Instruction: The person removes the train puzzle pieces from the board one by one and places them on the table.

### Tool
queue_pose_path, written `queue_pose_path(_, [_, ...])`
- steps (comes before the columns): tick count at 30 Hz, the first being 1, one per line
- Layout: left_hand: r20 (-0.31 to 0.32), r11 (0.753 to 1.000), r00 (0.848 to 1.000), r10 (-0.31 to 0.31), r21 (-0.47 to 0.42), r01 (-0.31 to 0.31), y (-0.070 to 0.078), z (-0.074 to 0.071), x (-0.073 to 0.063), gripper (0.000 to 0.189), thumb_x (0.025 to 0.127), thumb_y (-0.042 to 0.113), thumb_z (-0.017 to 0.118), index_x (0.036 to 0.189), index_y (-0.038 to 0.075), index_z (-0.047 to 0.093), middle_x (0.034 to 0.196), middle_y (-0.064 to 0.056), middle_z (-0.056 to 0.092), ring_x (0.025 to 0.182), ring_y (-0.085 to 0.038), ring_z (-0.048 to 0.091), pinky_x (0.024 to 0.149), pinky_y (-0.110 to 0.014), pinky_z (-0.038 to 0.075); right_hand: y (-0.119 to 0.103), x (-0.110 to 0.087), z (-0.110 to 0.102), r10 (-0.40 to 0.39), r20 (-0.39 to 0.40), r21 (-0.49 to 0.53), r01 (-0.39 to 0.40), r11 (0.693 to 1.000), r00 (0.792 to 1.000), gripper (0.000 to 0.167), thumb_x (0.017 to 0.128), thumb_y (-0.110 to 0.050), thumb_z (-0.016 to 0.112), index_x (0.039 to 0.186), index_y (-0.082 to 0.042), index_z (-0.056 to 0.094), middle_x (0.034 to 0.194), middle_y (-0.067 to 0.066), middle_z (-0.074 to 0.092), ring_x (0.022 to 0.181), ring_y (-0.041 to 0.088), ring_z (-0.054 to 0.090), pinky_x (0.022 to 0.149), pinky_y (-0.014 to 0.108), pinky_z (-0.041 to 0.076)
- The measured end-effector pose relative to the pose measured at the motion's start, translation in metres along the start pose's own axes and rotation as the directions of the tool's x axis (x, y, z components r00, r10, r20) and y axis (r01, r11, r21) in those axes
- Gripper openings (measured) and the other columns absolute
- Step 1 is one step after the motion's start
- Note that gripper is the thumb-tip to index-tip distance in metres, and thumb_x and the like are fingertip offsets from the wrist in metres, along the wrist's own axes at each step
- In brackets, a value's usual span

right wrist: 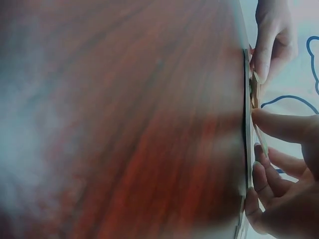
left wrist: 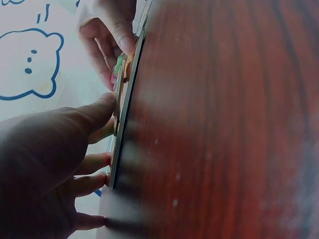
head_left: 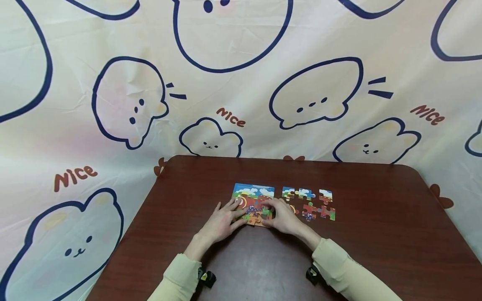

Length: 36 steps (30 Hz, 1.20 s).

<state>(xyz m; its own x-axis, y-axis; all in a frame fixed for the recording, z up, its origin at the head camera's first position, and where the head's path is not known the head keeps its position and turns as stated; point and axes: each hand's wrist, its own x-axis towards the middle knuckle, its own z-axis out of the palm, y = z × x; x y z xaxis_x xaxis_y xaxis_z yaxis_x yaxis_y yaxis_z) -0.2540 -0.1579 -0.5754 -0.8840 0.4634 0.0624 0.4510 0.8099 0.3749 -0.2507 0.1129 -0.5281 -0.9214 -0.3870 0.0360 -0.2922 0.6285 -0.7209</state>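
A colourful picture puzzle (head_left: pixel 254 190) lies flat on the brown table, with blue sky and clouds along its far edge. My left hand (head_left: pixel 222 220) rests on its left and near part, fingers spread and fairly straight, thumb on the lower edge. At the puzzle's right side, my right hand (head_left: pixel 285 216) pinches a thin puzzle piece (right wrist: pixel 261 142) between thumb and fingers. That piece tilts up slightly from the board in the right wrist view. In the left wrist view the board's dark edge (left wrist: pixel 124 117) shows side-on, and my fingers partly hide the picture.
Several loose puzzle pieces lie right of the board, among them a cloud piece (head_left: pixel 304 193), a corner-like sky piece (head_left: pixel 326 195) and a red-and-purple piece (head_left: pixel 309 211). Behind the table (head_left: pixel 376 225) hangs a white cloth (head_left: pixel 256 96) with cartoon outlines.
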Motion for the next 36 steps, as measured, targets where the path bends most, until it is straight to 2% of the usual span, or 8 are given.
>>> queue_pose_path(8, [-0.016,0.999,1.000,0.005,-0.036,-0.005,0.005,-0.006,-0.003,0.060,0.109,0.068,0.051,0.152,0.030,0.069,0.174,-0.012,0.047,0.167,-0.037,0.037,0.125,-0.081,0.030,-0.001,-0.003,-0.004,-0.012,0.019,-0.029,0.013,0.999,1.000,0.056,0.092,-0.017,0.092,0.144,-0.012,0.072,0.108,0.000,0.070,0.096,0.014,0.055,0.091,0.042,0.043])
queue_pose_path(12, [0.010,0.997,1.000,0.001,-0.076,0.000,0.023,-0.026,-0.008,0.057,0.110,0.061,0.056,0.152,0.024,0.069,0.172,-0.018,0.048,0.166,-0.043,0.037,0.125,-0.083,0.027,-0.001,-0.005,-0.005,-0.038,0.033,-0.040,0.040,0.998,0.999,0.060,0.091,-0.013,0.091,0.147,-0.011,0.070,0.109,0.001,0.071,0.093,0.012,0.059,0.086,0.037,0.050])
queue_pose_path(15, [0.024,0.996,1.000,0.005,-0.085,-0.003,0.031,-0.035,-0.011,0.058,0.112,0.059,0.055,0.154,0.021,0.067,0.173,-0.020,0.046,0.166,-0.043,0.035,0.126,-0.083,0.026,0.001,-0.005,-0.006,-0.057,0.046,-0.031,0.058,0.998,0.997,0.062,0.092,-0.011,0.090,0.149,-0.009,0.068,0.111,0.003,0.070,0.093,0.012,0.060,0.081,0.031,0.053])
queue_pose_path(19, [-0.002,0.998,1.000,0.028,-0.053,-0.028,0.021,-0.025,-0.011,0.061,0.113,0.063,0.047,0.156,0.024,0.065,0.173,-0.018,0.047,0.168,-0.039,0.034,0.124,-0.083,0.028,0.004,-0.004,-0.006,-0.079,0.056,-0.008,0.080,0.997,0.995,0.061,0.092,-0.010,0.090,0.149,-0.006,0.068,0.108,0.004,0.068,0.091,0.012,0.059,0.078,0.027,0.052])
queue_pose_path(22, [-0.008,0.998,1.000,0.029,-0.056,-0.029,0.017,-0.020,-0.010,0.060,0.112,0.064,0.048,0.155,0.026,0.066,0.173,-0.017,0.047,0.167,-0.040,0.035,0.124,-0.083,0.029,0.006,-0.005,-0.009,-0.083,0.052,0.007,0.083,0.997,0.995,0.061,0.092,-0.009,0.090,0.148,-0.005,0.068,0.106,0.004,0.068,0.088,0.012,0.059,0.076,0.026,0.052])
queue_pose_path(25, [-0.015,0.996,1.000,0.017,-0.089,-0.018,0.016,-0.017,-0.009,0.059,0.109,0.064,0.056,0.153,0.026,0.068,0.172,-0.017,0.049,0.165,-0.043,0.037,0.123,-0.083,0.028,0.008,-0.007,-0.014,-0.073,0.048,0.022,0.072,0.997,0.996,0.060,0.092,-0.008,0.089,0.148,-0.003,0.067,0.105,0.004,0.068,0.087,0.011,0.059,0.074,0.026,0.051])
queue_pose_path(28, [-0.027,0.997,0.999,0.024,-0.074,-0.026,0.012,-0.011,-0.007,0.058,0.109,0.064,0.056,0.153,0.027,0.068,0.172,-0.016,0.049,0.166,-0.040,0.038,0.123,-0.083,0.030,0.011,-0.011,-0.025,-0.052,0.053,0.040,0.050,0.998,0.997,0.059,0.094,-0.006,0.086,0.149,-0.001,0.066,0.104,0.005,0.068,0.087,0.012,0.059,0.073,0.027,0.051])
queue_pose_path(36, [-0.008,0.996,1.000,0.027,-0.087,-0.028,0.023,-0.027,-0.010,0.056,0.111,0.058,0.056,0.155,0.024,0.066,0.173,-0.018,0.047,0.167,-0.040,0.034,0.126,-0.083,0.026,0.030,-0.038,-0.060,-0.008,0.062,0.074,0.003,0.997,0.998,0.058,0.096,-0.006,0.084,0.151,-0.002,0.065,0.104,0.005,0.070,0.087,0.014,0.060,0.072,0.026,0.050])
